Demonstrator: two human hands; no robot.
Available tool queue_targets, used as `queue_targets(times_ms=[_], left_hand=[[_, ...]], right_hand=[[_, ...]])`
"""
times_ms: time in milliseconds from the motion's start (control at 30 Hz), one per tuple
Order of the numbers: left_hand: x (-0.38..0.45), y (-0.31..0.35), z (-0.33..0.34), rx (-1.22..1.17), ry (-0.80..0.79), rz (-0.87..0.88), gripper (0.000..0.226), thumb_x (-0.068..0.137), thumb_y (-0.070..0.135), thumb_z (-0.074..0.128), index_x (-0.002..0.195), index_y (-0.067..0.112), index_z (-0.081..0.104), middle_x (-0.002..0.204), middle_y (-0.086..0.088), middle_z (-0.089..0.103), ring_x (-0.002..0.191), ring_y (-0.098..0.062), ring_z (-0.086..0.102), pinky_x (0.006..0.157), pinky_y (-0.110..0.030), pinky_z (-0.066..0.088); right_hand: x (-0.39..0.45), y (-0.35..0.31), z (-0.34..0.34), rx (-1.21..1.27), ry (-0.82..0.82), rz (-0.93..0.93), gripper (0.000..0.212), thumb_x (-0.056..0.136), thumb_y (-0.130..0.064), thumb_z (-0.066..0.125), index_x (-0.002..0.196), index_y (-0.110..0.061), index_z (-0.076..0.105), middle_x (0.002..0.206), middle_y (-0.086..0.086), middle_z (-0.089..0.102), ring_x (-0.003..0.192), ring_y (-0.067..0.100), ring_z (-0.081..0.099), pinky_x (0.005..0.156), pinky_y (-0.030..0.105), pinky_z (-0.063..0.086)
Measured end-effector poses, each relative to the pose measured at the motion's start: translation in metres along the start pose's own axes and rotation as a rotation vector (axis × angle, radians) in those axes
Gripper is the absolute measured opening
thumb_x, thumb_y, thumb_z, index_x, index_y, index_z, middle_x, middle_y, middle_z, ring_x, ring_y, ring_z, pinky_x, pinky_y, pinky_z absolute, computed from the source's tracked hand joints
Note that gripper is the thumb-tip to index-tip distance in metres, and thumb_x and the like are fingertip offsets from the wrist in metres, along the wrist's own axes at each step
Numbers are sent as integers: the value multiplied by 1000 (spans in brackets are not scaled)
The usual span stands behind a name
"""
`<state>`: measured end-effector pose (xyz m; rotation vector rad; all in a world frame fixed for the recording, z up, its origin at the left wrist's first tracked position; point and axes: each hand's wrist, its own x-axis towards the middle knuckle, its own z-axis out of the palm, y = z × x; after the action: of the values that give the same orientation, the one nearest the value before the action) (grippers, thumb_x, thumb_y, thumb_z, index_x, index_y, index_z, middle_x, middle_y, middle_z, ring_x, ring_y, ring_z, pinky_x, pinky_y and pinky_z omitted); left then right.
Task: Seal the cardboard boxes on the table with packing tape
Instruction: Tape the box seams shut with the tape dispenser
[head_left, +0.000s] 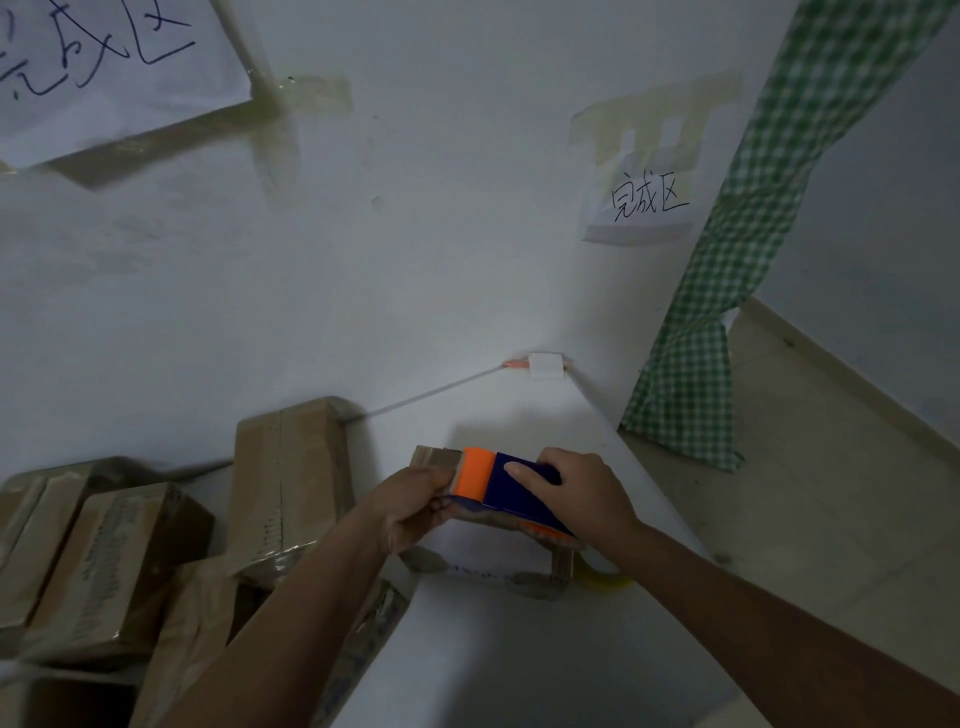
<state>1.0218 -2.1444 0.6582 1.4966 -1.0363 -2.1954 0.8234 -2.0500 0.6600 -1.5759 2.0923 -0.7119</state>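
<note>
A small brown cardboard box (470, 512) sits near the middle of the white table (519, 649), close to the table's right edge. Across its top lies a blue and orange plastic tape dispenser (506, 486). The right hand (576, 493) grips the dispenser's blue body with curled fingers, forefinger laid along the top. The left hand (410, 506) curls round the box and pinches at the dispenser's orange front end. To the left, a heap of taped brown cardboard boxes (130, 561) crowds the table up to the white wall (415, 234); bare tabletop lies near and far of the small box. On the wall a small white paper sign (644, 208) reads "完成区"; a larger white paper sheet (104, 67), upper left, carries handwriting cut off by the frame. A green checked cloth (737, 260) hangs at the right.
</note>
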Motion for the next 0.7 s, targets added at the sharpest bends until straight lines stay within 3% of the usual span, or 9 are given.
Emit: queue_targets(times_ms=[133,267,467,600,700], left_hand=[[-4,1,-1,2,-2,39,11,96,5,58,89,5,66,68,-4,68,58,-6,63,59,-19,53],[-12,1,3,2,25,183,18,99,2,52,109,-5,66,93,-21,69,79,-23,67,72,-30,58],[-18,4,-8,31,130,290,16,98,1,53,102,-6,67,90,-20,70,81,-28,65,81,-38,54],[-14,8,-55,-18,398,342,11,95,5,61,87,5,69,78,-8,65,72,-13,58,73,-24,51],[-8,1,-83,21,388,291,12,96,6,60,86,3,67,73,-7,61,67,-12,55,65,-20,50]], right_hand=[[0,-3,-3,-37,-10,-17,51,88,-68,43,80,-21,60,73,-4,63,64,9,60,54,25,44],[3,-9,-9,-84,-50,-35,56,88,-69,43,81,-17,61,74,-1,63,66,13,60,59,30,46],[13,-21,-18,-104,-119,-96,57,88,-70,42,81,-18,63,69,-6,60,62,8,58,52,21,36],[13,-9,-27,-206,-178,-82,65,86,-73,41,74,-13,64,66,1,61,61,14,58,57,28,43],[12,-2,-29,-287,-190,-66,65,85,-74,42,70,-14,60,63,-1,55,58,13,54,52,27,36]])
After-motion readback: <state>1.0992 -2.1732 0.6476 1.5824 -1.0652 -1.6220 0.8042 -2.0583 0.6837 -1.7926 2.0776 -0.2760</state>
